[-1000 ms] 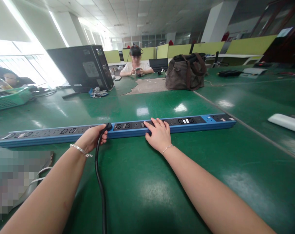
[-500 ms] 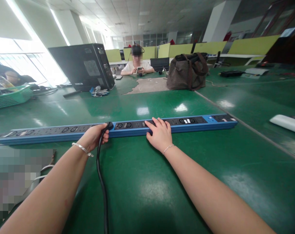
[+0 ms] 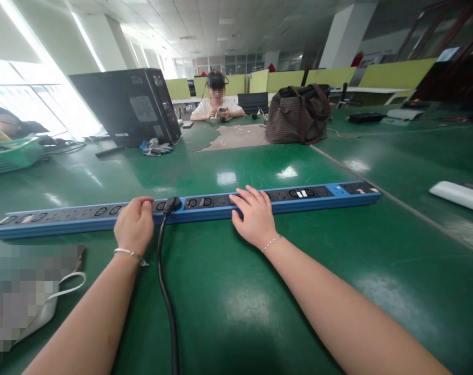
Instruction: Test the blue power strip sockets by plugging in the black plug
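Note:
A long blue power strip (image 3: 205,212) with black socket panels lies across the green table. A black plug (image 3: 173,203) sits in one of its sockets, left of the middle, and its thick cable (image 3: 166,291) hangs toward me. Just left of the plug, my left hand (image 3: 135,226) is over the strip with its fingers curled and thumb against them. Nothing shows in it, and it is apart from the plug. My right hand (image 3: 254,216) rests on the strip to the right of the plug, fingers spread over its sockets.
Behind the strip stand a black computer tower (image 3: 123,107), gloves (image 3: 155,148) and a brown bag (image 3: 296,114). A green basket (image 3: 13,156) is at left, a white bar-shaped object (image 3: 458,195) at right. Across the table sits a person (image 3: 216,104) with a phone.
My left hand has let go of the plug and moved left along the strip. The plug stays in its socket. My right hand keeps its place on the strip.

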Available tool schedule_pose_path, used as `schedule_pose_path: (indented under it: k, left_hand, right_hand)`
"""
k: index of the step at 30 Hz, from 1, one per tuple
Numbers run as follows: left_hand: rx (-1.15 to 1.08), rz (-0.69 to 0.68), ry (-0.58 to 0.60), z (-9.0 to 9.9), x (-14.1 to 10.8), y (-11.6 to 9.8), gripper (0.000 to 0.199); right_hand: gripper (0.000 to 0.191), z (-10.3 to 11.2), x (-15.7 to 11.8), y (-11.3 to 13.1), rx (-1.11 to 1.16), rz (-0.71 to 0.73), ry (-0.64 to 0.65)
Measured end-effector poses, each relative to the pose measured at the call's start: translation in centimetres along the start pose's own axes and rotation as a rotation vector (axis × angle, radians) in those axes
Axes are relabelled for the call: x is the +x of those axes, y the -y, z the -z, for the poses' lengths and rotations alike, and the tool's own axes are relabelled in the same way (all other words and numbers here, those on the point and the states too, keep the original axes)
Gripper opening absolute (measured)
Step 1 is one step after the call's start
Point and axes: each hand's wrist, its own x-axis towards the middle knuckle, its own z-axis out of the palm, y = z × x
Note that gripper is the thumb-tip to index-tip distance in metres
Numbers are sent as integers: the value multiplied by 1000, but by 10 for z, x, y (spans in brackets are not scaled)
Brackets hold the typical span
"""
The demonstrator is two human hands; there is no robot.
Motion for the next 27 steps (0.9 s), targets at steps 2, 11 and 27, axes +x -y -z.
schedule_pose_path:
  k: [2, 11, 27]
  left_hand:
    - [35, -135, 61, -11, 1, 7, 27]
    - [167, -135, 170, -28, 0, 10, 40]
    - [192, -125, 191, -21, 4, 7, 39]
  right_hand:
    - [33, 1, -2, 15, 109, 101, 25]
    - [44, -49, 18, 111, 914, -354, 515]
    - [44, -83, 67, 152, 1298, -891, 479]
